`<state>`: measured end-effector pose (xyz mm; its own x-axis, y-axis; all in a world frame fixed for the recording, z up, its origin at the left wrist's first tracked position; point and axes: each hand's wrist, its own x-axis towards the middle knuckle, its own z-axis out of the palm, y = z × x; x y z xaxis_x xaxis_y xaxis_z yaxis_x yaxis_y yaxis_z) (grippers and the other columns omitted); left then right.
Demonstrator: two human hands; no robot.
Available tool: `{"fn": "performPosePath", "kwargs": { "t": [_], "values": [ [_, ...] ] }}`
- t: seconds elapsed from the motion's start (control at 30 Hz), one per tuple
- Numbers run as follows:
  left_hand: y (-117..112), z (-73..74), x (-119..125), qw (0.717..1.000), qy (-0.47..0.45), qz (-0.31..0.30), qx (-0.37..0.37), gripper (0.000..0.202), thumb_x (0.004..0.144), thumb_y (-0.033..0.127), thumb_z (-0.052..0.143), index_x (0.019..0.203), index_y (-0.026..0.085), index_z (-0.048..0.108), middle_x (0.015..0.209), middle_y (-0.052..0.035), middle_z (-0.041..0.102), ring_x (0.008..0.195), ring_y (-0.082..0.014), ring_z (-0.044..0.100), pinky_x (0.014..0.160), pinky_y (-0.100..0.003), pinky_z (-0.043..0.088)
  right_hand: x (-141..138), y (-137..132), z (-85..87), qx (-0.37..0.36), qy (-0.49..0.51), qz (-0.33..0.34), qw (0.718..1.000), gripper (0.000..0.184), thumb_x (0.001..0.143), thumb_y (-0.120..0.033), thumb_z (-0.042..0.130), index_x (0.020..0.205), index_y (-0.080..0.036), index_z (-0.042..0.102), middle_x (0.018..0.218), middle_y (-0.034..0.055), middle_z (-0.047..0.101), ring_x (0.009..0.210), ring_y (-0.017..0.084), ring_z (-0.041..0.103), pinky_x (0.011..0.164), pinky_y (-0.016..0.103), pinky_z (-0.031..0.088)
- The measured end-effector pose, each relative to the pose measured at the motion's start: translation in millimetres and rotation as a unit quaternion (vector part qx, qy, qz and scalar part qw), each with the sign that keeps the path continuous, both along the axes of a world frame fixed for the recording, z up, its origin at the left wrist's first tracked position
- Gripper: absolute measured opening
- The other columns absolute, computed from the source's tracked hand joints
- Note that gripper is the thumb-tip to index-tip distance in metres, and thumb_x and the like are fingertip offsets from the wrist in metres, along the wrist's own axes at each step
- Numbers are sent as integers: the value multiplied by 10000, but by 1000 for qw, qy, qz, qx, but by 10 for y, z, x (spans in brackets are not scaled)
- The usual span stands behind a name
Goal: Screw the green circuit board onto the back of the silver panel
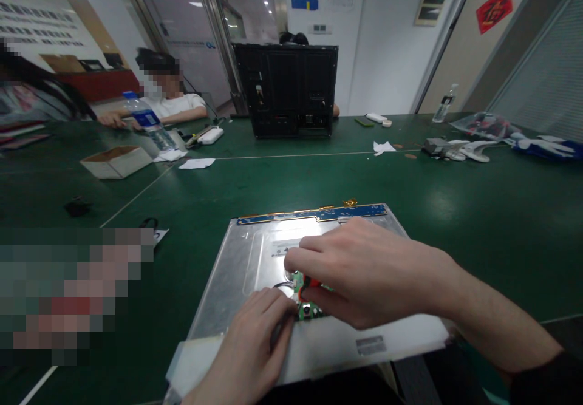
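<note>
green table (182,198) surrounds your work. beyond your left fingers, at the far left, a seated person (36,104) is cut off by the edge of the view. nearer, level with your left hand (259,326), a pixelated patch (77,296) hides whatever lies there. past it, farther from your fingers, stand a small open carton (113,167) and a clear bottle (150,122) with a blue cap, tilted in the view; behind the bottle sits a person in a white shirt (195,102).

the metal panel (218,283) lies under both your hands, a blue circuit strip (291,216) along its far edge, beyond your fingertips. your left fingers are bunched together at the near left of a green circuit board (306,312); you can't tell whether they pinch anything. thin wires (300,294) show between your two hands.

far ahead of your fingers, a black casing (289,89) stands upright and blocks most of another person behind it. your right hand (364,271) covers much of the board; its thumb and fingers curl in around a red thing (313,281), mostly hidden, and whether they grip it you can't tell. a pale sheet (410,337) lies below your right palm, nearer you.

well right of your right fingers, across the table, are white gloves (469,150), another bottle (445,104) and a clear plastic bag (483,124), its contents hard to make out.
</note>
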<state>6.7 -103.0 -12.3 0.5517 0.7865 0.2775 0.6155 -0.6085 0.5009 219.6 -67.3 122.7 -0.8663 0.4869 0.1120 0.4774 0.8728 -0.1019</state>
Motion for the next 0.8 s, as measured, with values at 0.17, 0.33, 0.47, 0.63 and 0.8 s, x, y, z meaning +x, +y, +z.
{"fn": "performPosePath", "kwargs": {
  "t": [0.17, 0.33, 0.47, 0.63, 0.8],
  "values": [
    [12, -10, 6, 1000, -2, 0, 2, 175, 900, 148, 410, 887, 212, 572, 870, -58, 619, 812, -222, 598, 689, -321, 489, 0, 18, -27, 22, -4, 0, 1000, 151, 946, -309, 438, 984, -182, 509, 761, -6, 606, 592, 128, 453, 498, 299, 206],
    [4, 2, 8, 1000, 2, -4, -4, 147, 908, 167, 411, 901, 215, 550, 873, -62, 607, 811, -230, 581, 694, -333, 483, 15, 4, -3, -2, 3, 18, 1000, 137, 868, -245, 493, 976, -161, 500, 887, 21, 598, 638, 127, 455, 497, 288, 245],
    [2, 7, 3, 1000, 3, -5, -10, 155, 915, 164, 397, 893, 215, 541, 865, -60, 602, 811, -231, 578, 695, -336, 484, 18, -9, 10, -5, 4, 18, 1000, 168, 817, -195, 494, 980, -154, 490, 903, 24, 588, 621, 124, 431, 483, 289, 242],
    [12, -5, 2, 1000, -1, -6, -9, 162, 906, 154, 413, 915, 211, 564, 887, -61, 615, 833, -230, 592, 716, -339, 494, 6, -5, -11, 3, 5, 5, 1000, 117, 900, -230, 454, 987, -164, 496, 838, 9, 607, 606, 124, 443, 491, 294, 221],
    [1, -18, 0, 1000, -20, 0, 16, 180, 890, 147, 433, 923, 217, 595, 879, -53, 624, 819, -220, 605, 700, -321, 503, -1, 12, -22, 18, -2, 8, 1000, 148, 944, -306, 444, 985, -178, 504, 764, -1, 616, 588, 124, 460, 490, 298, 186]
  ]
}}
